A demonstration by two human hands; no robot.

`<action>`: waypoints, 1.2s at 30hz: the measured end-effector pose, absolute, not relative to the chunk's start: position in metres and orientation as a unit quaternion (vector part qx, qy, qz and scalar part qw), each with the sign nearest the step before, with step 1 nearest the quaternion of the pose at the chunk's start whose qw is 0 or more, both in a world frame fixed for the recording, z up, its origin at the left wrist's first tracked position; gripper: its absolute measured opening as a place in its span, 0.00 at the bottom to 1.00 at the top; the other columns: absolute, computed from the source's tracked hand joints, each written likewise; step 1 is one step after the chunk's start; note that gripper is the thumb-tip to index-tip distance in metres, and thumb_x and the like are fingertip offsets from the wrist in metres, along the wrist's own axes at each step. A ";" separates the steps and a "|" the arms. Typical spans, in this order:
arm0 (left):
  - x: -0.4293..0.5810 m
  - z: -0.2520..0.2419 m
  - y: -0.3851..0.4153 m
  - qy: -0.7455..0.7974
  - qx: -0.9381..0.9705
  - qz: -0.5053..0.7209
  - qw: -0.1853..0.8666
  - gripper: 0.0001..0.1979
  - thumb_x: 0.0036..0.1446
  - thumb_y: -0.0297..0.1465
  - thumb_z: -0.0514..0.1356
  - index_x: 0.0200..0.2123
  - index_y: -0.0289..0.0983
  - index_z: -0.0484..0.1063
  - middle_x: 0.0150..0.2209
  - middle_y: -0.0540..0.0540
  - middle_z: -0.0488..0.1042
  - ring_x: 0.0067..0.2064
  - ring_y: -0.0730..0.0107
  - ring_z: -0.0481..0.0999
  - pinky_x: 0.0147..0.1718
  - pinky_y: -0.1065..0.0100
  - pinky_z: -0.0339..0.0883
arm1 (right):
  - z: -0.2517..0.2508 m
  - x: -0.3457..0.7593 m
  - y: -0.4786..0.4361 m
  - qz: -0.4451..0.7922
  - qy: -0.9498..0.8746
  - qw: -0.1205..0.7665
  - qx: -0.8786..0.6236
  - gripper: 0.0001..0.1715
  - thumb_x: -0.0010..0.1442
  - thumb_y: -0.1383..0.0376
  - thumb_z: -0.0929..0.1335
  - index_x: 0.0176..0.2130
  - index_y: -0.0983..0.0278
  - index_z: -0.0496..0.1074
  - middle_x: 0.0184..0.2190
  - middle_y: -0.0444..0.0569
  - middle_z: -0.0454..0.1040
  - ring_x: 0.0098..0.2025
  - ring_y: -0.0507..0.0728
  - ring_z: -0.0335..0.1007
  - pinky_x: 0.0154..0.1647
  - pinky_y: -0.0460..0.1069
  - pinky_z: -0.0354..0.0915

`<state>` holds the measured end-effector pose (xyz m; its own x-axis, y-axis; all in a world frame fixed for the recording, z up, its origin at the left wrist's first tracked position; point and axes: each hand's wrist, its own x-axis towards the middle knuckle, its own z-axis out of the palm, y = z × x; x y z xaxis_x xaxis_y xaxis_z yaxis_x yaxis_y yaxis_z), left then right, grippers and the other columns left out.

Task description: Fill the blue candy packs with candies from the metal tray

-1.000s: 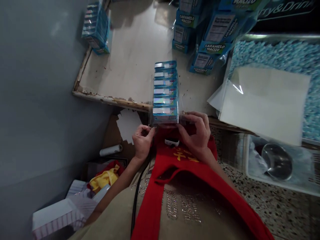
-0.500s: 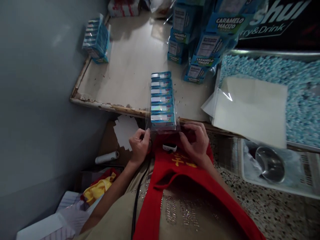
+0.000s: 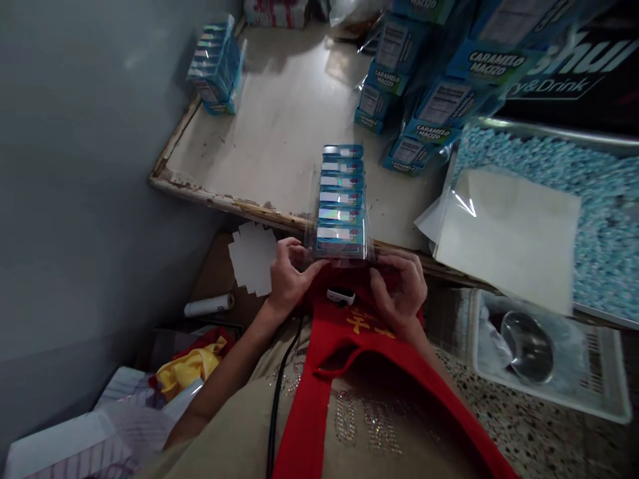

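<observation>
A row of several small blue boxes (image 3: 341, 198) lies inside a clear plastic bag (image 3: 368, 233) at the table's front edge. At the bag's near left corner, my left hand (image 3: 291, 276) has its fingers curled and its thumb stretched along the near edge of the plastic. My right hand (image 3: 401, 287) is closed at the near right corner, thumb and fingers pinching the bag's edge. Some fingertips are hidden under the plastic.
Wrapped blue boxes (image 3: 214, 66) stand at the table's left edge. Taller stacks of blue boxes (image 3: 442, 110) stand to the right. Beyond them, a metal tray holds blue-white candies (image 3: 612, 219), partly covered by a pale sheet (image 3: 509, 233). A white crate (image 3: 549, 396) sits below.
My left hand has gone from pinching the bag's left corner to laying its thumb inward along the near edge. The right hand keeps its corner. The whole view has shifted slightly.
</observation>
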<state>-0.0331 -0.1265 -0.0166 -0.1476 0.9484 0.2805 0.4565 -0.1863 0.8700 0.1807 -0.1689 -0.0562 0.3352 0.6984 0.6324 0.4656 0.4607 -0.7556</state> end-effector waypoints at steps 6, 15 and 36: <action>-0.046 -0.013 -0.145 0.570 0.597 0.463 0.322 0.10 0.55 0.32 0.65 0.30 0.40 0.65 0.29 0.51 0.77 0.30 0.69 0.81 0.30 0.71 0.73 | -0.057 0.187 -0.169 0.108 -0.547 0.649 -0.518 0.10 0.64 0.63 0.73 0.46 0.59 0.75 0.42 0.50 0.78 0.44 0.60 0.77 0.42 0.56 0.75; -0.064 0.027 -0.059 0.519 0.576 0.532 0.341 0.21 0.61 0.45 0.68 0.52 0.39 0.76 0.51 0.38 0.82 0.52 0.60 0.83 0.50 0.62 0.78 | -0.013 0.193 -0.106 0.368 -0.424 0.658 -0.502 0.25 0.70 0.46 0.68 0.55 0.60 0.74 0.56 0.56 0.80 0.56 0.62 0.78 0.55 0.58 0.76; 0.011 0.028 0.093 0.347 0.440 0.546 0.622 0.24 0.53 0.48 0.76 0.31 0.39 0.68 0.27 0.54 0.68 0.28 0.75 0.66 0.30 0.72 0.63 | 0.010 0.150 0.068 0.535 -0.206 0.766 -0.291 0.21 0.53 0.56 0.78 0.27 0.59 0.65 0.24 0.35 0.66 0.27 0.48 0.59 0.30 0.46 0.61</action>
